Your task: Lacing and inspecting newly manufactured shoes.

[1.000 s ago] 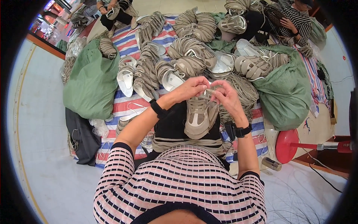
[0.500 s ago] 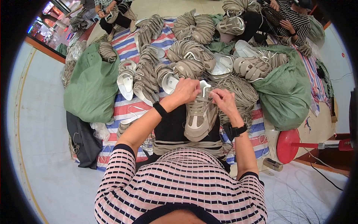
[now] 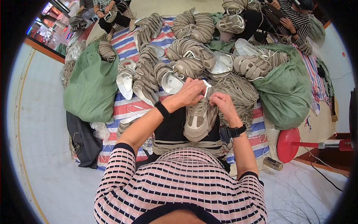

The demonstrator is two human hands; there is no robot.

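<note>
On the lap, both the left hand (image 3: 190,93) and right hand (image 3: 223,102) pinch the beige sneaker's (image 3: 199,119) top.

A pink top (image 3: 179,186) with dark stripes, a black band on each wrist.

On our lap sits a shoe (image 3: 199,119), both hands at its far end. Beyond it lies a pile of shoes (image 3: 175,63), with one sack (image 3: 91,87) to the left and another sack (image 3: 285,99) to the right.
</note>
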